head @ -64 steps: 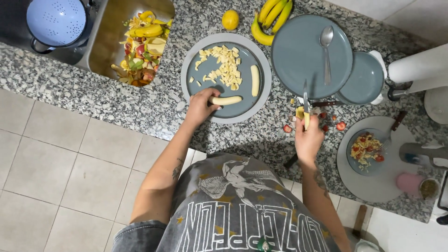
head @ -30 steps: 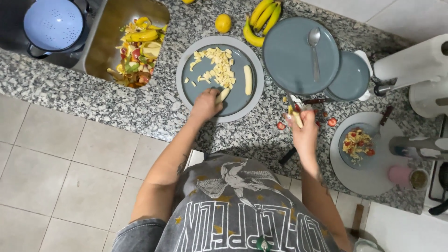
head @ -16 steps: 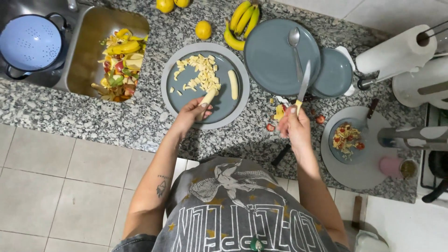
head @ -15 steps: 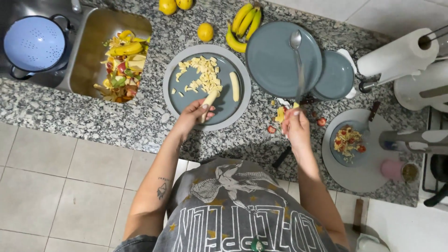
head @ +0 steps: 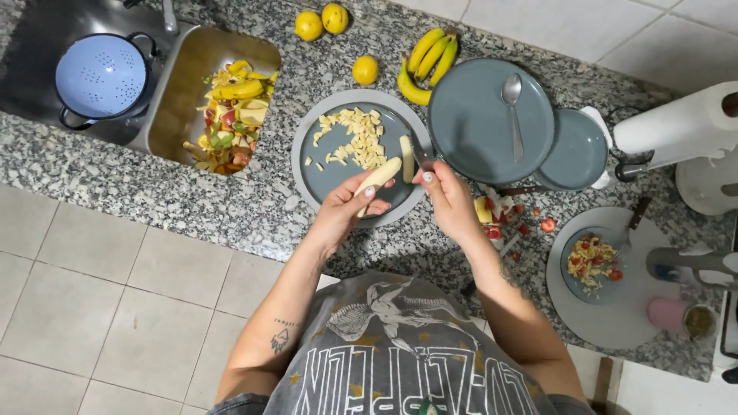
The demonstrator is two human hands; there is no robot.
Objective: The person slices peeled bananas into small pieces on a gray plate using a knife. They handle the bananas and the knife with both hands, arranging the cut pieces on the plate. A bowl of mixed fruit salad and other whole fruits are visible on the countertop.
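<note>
I see a speckled granite surface (head: 154,180) above a pale tiled floor (head: 100,307). My left hand (head: 342,211) is closed around a peeled, pale banana piece (head: 377,178) over the grey plate (head: 323,180); my right hand (head: 450,200) is clamped on a knife (head: 419,154) just beside it.

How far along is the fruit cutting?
Done: a pile of chopped pieces lies on the grey plate. In hand: the left hand holds a peeled banana and the right hand a knife. Left: unpeeled bananas wait behind.
</note>
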